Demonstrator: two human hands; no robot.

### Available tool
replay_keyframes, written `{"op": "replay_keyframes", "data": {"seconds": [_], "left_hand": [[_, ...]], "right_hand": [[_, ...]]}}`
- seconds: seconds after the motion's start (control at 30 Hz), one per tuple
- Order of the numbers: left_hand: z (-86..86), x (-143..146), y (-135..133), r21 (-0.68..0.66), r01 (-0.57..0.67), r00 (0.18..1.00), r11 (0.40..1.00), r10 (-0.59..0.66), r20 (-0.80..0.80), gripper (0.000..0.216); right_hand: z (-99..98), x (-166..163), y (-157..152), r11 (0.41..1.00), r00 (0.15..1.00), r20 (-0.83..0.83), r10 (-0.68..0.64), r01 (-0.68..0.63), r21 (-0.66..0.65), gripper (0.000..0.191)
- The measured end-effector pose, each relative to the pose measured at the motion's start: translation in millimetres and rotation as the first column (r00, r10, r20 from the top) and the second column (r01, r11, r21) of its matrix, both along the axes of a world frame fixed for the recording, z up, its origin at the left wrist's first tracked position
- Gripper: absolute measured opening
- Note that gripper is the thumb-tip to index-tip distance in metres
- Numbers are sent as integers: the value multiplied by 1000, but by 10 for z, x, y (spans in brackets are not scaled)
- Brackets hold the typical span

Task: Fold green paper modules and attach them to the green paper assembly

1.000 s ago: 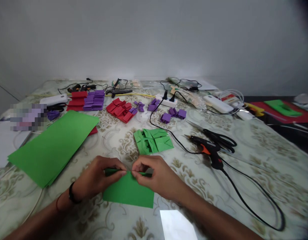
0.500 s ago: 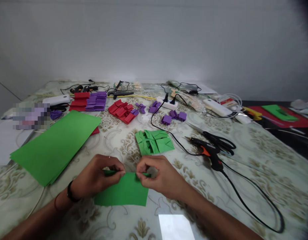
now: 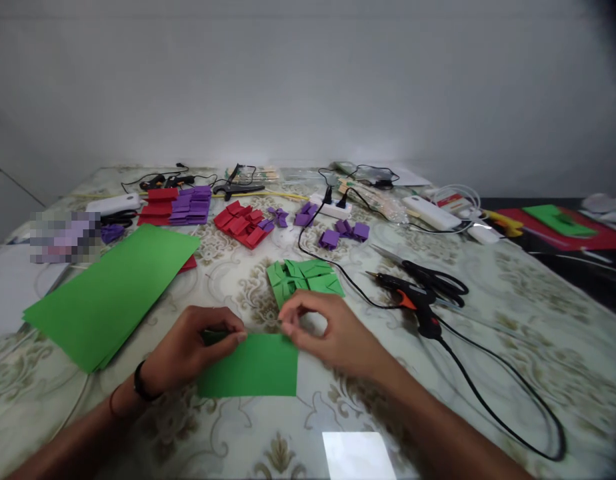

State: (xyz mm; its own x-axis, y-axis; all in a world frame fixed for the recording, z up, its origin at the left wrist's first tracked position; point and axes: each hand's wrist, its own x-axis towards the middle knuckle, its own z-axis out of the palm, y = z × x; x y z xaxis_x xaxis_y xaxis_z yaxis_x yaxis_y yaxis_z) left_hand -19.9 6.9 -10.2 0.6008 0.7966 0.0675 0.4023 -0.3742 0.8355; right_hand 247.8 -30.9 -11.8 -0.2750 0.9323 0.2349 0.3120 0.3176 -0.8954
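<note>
Left hand [image 3: 195, 347] pinched the far left edge of the green paper sheet [image 3: 253, 367], which lay flat on the table [image 3: 488, 333] right in front of the person. Right hand [image 3: 333, 333] was narrow, fingertips [image 3: 287, 327] close together at the sheet's far right corner; grip unclear. Folded green pieces [image 3: 305, 279] lay just beyond, with the glue gun [image 3: 413, 303] and scissors [image 3: 435, 280] to the right. Print on the packs at the back was too small to read.

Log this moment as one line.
left hand: pinching green paper | right hand: at its top edge, grip unclear | nearby: folded green pieces, glue gun
</note>
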Motion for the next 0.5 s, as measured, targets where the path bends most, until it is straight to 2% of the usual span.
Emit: {"op": "replay_keyframes", "data": {"seconds": [0.07,0.3,0.5], "left_hand": [[-44,39,-24,4,9,1000,1000,-9,-3,19],[-147,110,-89,-4,46,999,999,-46,-6,14],[-131,108,-140,20,65,997,998,-66,33,12]], "right_hand": [[-51,-104,-40,999,999,-6,35,-35,-16,4],[-195,-292,-130,999,1000,-16,16,-17,-34,10],[-181,-323,-160,999,999,-12,41,-41,5,14]]}}
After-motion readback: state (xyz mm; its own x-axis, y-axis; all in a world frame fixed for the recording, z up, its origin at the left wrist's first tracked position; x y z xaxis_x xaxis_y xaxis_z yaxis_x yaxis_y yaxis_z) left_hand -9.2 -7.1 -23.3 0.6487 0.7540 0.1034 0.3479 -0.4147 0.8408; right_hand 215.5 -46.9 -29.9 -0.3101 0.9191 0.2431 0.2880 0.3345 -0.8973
